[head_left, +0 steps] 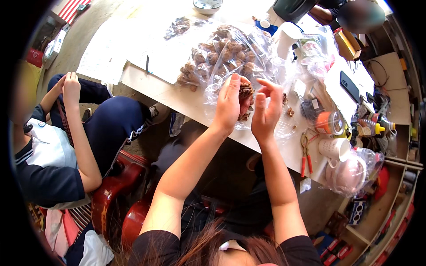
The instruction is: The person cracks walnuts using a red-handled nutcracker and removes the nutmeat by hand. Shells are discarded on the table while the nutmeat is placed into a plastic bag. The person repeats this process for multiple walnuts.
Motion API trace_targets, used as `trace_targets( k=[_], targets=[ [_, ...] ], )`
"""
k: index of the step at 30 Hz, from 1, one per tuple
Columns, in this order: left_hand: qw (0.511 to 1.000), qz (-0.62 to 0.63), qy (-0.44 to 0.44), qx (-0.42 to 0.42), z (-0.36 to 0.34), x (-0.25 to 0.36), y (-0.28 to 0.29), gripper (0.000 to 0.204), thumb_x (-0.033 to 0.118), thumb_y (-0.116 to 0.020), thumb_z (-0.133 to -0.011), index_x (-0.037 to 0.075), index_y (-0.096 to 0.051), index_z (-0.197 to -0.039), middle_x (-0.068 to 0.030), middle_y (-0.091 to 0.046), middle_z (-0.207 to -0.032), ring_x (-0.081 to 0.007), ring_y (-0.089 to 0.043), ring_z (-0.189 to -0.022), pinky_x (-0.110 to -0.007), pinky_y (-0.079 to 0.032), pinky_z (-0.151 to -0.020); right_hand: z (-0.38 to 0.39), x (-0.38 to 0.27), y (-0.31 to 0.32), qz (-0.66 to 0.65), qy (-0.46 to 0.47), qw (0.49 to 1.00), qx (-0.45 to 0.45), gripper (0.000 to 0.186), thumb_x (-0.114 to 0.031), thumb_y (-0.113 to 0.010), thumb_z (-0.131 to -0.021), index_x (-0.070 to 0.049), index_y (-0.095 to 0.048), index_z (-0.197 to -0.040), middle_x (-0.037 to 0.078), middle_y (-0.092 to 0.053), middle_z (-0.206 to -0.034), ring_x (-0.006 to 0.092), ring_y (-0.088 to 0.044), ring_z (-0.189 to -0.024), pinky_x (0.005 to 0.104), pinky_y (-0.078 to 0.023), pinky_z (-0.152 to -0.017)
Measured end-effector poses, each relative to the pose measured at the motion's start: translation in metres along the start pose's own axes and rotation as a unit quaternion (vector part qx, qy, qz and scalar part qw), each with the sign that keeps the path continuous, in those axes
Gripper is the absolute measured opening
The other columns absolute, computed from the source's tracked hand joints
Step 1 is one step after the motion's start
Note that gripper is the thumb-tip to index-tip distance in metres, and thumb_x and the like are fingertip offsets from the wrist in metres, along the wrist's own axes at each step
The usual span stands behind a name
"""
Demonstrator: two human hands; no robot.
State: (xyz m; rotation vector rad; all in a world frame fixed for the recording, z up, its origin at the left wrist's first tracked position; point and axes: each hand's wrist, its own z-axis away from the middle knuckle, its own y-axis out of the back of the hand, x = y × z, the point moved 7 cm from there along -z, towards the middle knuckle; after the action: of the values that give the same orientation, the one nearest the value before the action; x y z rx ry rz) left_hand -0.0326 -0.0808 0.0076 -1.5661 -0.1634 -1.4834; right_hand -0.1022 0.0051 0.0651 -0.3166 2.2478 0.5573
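On a pale table [138, 77] near shelves [401, 162] sits a clear bag [262, 44] of walnuts [235, 46].

My two bare arms [188, 170] reach out in front, with my left hand [227, 106] cupped and my right hand [265, 116] close by, its fingers [276, 91] loosely bent.

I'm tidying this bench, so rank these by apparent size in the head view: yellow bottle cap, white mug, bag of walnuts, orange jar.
1. Bag of walnuts
2. White mug and orange jar: too alike to rank
3. Yellow bottle cap
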Motion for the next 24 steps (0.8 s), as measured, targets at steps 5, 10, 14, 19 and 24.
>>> trace_targets(
  k=[5,10,14,19,24],
  targets=[
    [1.0,-0.015,-0.01,-0.005,0.001,-0.003,-0.003,0.045,0.046,-0.033,-0.103,0.006,-0.053,-0.093,0.0042,-0.048,-0.07,-0.0025,-0.04,-0.055,-0.019,-0.033,-0.048,0.01,0.019,-0.01,-0.084,-0.091,0.991,-0.058,0.021,-0.021,-0.06,-0.094,-0.001,-0.061,-0.096,0.006,-0.06,-0.081,0.0122,-0.057,-0.07,0.0265,-0.045,-0.064],
    [0.985,-0.132,-0.108,-0.017,0.004,0.007,-0.015,0.045,0.042,-0.035,-0.103,0.005,-0.054,-0.089,0.0026,-0.05,-0.07,-0.0036,-0.041,-0.056,-0.021,-0.035,-0.049,0.017,0.034,-0.008,-0.189,-0.214,0.958,-0.025,0.023,-0.023,-0.058,-0.097,0.0,-0.059,-0.09,0.001,-0.062,-0.077,0.0043,-0.055,-0.062,0.0197,-0.045,-0.056],
    [0.988,-0.128,-0.085,-0.005,0.005,-0.001,-0.012,0.046,0.042,-0.036,-0.103,0.003,-0.054,-0.088,0.0012,-0.051,-0.066,-0.0046,-0.045,-0.055,-0.021,-0.038,-0.049,0.021,0.032,-0.011,-0.272,-0.224,0.936,-0.005,0.022,-0.023,-0.058,-0.096,-0.002,-0.055,-0.092,0.0,-0.06,-0.075,0.0033,-0.053,-0.062,0.0178,-0.044,-0.054],
    [0.996,-0.063,-0.068,-0.005,0.003,-0.003,-0.013,0.049,0.044,-0.035,-0.102,0.003,-0.055,-0.086,0.0017,-0.05,-0.061,-0.0049,-0.045,-0.051,-0.022,-0.037,-0.046,0.028,0.05,-0.014,-0.432,-0.281,0.856,-0.041,0.018,-0.019,-0.061,-0.095,-0.003,-0.052,-0.095,-0.001,-0.058,-0.074,0.0029,-0.053,-0.062,0.0175,-0.044,-0.054],
    [0.992,-0.122,-0.045,-0.001,0.0,-0.006,-0.001,0.053,0.049,-0.032,-0.102,0.004,-0.057,-0.091,0.0024,-0.054,-0.071,-0.0027,-0.045,-0.059,-0.018,-0.037,-0.051,0.019,0.029,-0.016,-0.296,-0.252,0.92,-0.055,0.016,-0.013,-0.063,-0.093,-0.003,-0.051,-0.095,-0.001,-0.059,-0.076,0.0032,-0.054,-0.066,0.0186,-0.044,-0.057]
  ],
)
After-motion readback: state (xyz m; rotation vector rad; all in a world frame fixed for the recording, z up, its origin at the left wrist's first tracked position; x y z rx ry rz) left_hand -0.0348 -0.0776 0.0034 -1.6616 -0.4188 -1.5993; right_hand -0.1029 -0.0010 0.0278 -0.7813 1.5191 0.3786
